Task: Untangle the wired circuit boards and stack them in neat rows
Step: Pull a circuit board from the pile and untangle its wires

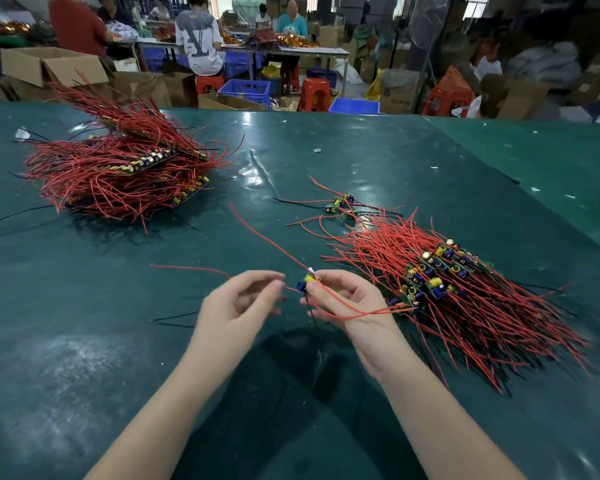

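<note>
Right hand (pixel 340 299): pinches one circuit board (pixel 308 281).
Left hand (pixel 243 303): pinches its red wire (pixel 257 233).
Technique: draw the wire straight before stacking on the tabletop (pixel 118 341).

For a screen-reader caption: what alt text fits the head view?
Two bare hands above a green table: the right hand holds a small circuit board while the left hand pinches its red wire. Wired board piles lie far left and right.
</note>
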Available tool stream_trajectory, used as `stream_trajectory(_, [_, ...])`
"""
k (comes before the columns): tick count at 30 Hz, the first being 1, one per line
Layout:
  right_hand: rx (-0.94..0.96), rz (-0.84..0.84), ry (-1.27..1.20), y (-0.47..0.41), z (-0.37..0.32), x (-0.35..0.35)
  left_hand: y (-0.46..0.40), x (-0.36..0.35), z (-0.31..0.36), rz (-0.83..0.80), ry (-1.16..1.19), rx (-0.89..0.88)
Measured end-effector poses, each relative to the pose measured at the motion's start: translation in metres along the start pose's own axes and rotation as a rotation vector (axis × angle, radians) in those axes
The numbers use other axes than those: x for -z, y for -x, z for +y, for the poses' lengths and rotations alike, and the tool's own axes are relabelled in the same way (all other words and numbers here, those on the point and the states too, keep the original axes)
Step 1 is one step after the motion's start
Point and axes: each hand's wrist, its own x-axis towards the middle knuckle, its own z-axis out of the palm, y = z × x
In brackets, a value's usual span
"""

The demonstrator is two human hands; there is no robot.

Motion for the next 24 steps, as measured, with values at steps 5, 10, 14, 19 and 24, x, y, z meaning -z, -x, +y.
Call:
stream_trajectory(5, [0.052, -0.064, 0.039, 0.000, 0.008, -0.005, 0.006, -0.016, 0.002, -0.118, 0.460, 0.244])
stream_trajectory(10, [0.127, -0.012, 0.194, -0.002, 0.007, -0.001, 0.004, -0.010, 0.000, -0.123, 0.563, 0.342])
stream_trajectory(14, [0.186, -0.138, 0.324, 0.000, -0.001, 0.007, 0.001, -0.007, 0.003, -0.188, 0.587, 0.430])
stream_trajectory(19, [0.308, -0.161, 0.602, 0.003, 0.000, 0.007, 0.000, -0.006, 0.004, -0.178, 0.580, 0.491])
stream_trajectory(24, [0.478, -0.108, 0.706, 0.003, 0.005, 0.005, 0.000, -0.007, 0.003, -0.203, 0.593, 0.535])
